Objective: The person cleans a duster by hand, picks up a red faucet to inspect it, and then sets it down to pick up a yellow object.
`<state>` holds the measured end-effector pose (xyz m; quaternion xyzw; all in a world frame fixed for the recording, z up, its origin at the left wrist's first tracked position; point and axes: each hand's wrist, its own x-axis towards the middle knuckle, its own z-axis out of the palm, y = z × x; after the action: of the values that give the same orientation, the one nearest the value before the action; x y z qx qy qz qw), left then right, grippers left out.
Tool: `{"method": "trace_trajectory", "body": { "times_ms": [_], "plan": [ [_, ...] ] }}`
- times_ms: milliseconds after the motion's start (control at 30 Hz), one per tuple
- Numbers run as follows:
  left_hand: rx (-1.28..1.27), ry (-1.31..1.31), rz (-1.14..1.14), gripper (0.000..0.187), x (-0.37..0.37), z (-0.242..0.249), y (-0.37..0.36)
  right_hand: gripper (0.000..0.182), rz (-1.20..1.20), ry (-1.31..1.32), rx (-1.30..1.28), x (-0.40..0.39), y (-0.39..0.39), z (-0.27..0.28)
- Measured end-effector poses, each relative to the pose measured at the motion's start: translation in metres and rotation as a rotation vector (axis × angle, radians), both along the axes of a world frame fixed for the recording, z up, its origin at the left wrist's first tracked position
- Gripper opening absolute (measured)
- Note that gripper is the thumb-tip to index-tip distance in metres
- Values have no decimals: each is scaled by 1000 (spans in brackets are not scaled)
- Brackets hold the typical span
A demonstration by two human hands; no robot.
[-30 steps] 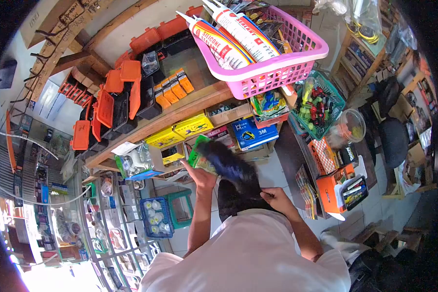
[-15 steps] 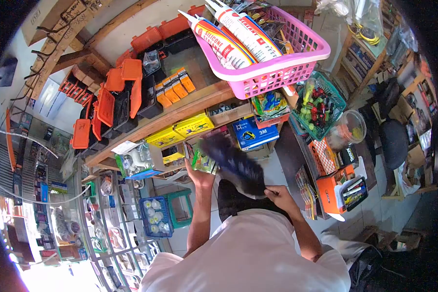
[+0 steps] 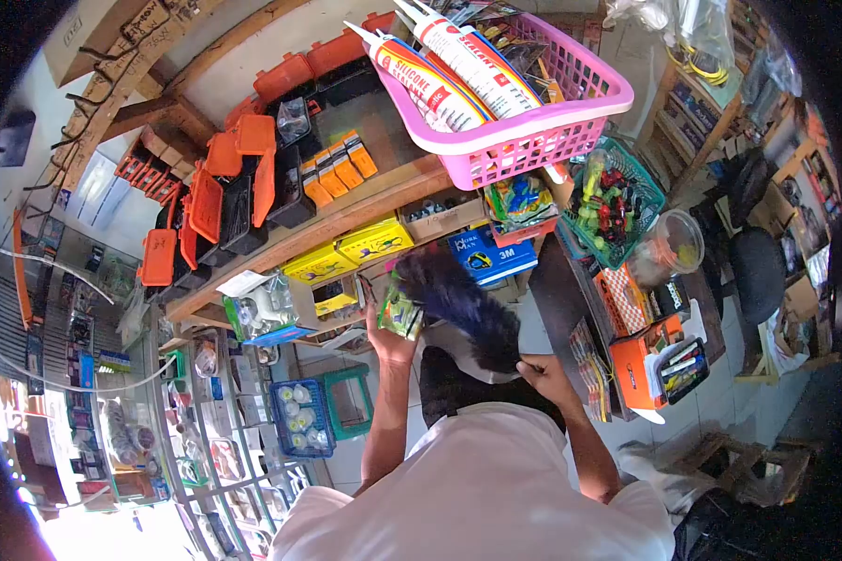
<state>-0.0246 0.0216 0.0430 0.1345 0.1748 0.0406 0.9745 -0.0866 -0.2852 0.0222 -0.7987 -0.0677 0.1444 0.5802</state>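
My left hand [image 3: 389, 342] grips a green and clear plastic packet [image 3: 401, 317] in front of the lower shelf. A dark, fluffy feather duster [image 3: 466, 307] slants from the packet down to my right hand [image 3: 543, 376], whose fingers are closed around its near end. The duster's far tip overlaps the packet's upper right side in this view. Past the duster, on the shelf, lies a blue 3M box [image 3: 492, 255]. Yellow boxes [image 3: 374, 240] sit above my left hand on that same shelf.
Overhead, a pink basket [image 3: 524, 150] with sealant tubes stands on the wooden shelf [image 3: 299, 229], near open orange-lidded cases [image 3: 206, 201]. To the right are a green basket [image 3: 660, 201] and an orange box [image 3: 634, 369]. A blue crate [image 3: 301, 439] and green stool [image 3: 350, 402] stand at lower left.
The duster has shifted slightly right and down, and its blur has lessened. The packet in my left hand has tilted and shows more of its face. My right hand has moved slightly right.
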Motion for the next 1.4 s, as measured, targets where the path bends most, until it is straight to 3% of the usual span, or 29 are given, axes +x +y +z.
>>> {"method": "trace_trajectory", "body": {
  "times_ms": [100, 167, 233, 300, 333, 367, 400, 433, 467, 500, 533, 667, 733, 867, 933, 967, 1033, 1100, 1133, 1233, 1267, 1333, 1400],
  "plan": [
    [-4, -43, -50, 36, -3, -37, 14, 27, 150, 24, 74, 0, -5, -20],
    [-8, -90, -99, 31, -3, -51, 20, 20, 72, -32, 84, -1, 0, -11],
    [-12, -138, -137, 27, -4, -61, 26, 27, 5, -88, 94, 3, -1, -3],
    [-211, -96, -92, 23, -1, -51, 21, 35, 70, 174, 310, 11, -9, 7],
    [-315, -181, -185, 26, -2, -49, 22, 37, 74, 333, 430, 11, -14, 13],
    [-420, -266, -282, 30, -2, -46, 22, 37, 72, 334, 431, 12, -16, 10],
    [-421, -266, -286, 30, -4, -44, 19, 37, 157, 401, 488, 13, -20, 6],
    [-205, -195, -231, 31, -9, -43, 15, 37, 243, 467, 544, 14, -23, 3],
    [11, -125, -172, 31, -15, -42, 12, 37, 241, 466, 544, 16, -23, 6],
    [-207, -397, -338, 34, -15, -62, 18, 37, 312, 422, 431, 19, -21, 11],
    [-266, -463, -381, 36, -17, -82, 23, 37, 382, 378, 318, 22, -19, 15],
    [-209, -371, -282, 42, -32, -121, 28, 37, 342, 283, 251, 28, -9, 22],
    [-209, -381, -276, 45, -34, -126, 32, 38, 438, 593, 450, 29, -12, 16],
    [-264, -402, -263, 52, -36, -143, 42, 38, 473, 629, 620, 28, -20, 9],
    [-244, -364, -231, 53, -39, -141, 40, 37, 505, 639, 844, 31, -24, -3],
    [-213, -329, -206, 52, -40, -125, 33, 37, 507, 642, 843, 32, -23, 1],
    [-93, -187, -120, 49, -39, -69, 10, 37, 408, 526, 422, 37, -17, 18],
    [-30, -117, -80, 48, -32, -60, 8, 37, 373, 486, 323, 42, -16, 20],
    [-291, -368, -344, 48, -27, -68, 11, 37, 298, 471, 353, 42, -15, 11],
    [-605, -769, -613, 56, -20, -99, 11, 37, 281, 465, 357, 45, -19, 12],
    [-286, -440, -294, 55, -31, -100, 6, 37, 396, 466, 360, 46, -22, 12],
    [32, -106, 24, 55, -35, -101, 6, 37, 511, 467, 364, 45, -23, 11],
    [-380, -464, -362, 56, -22, -71, 5, 37, 217, 438, 321, 42, -20, 18]
  ]
}}
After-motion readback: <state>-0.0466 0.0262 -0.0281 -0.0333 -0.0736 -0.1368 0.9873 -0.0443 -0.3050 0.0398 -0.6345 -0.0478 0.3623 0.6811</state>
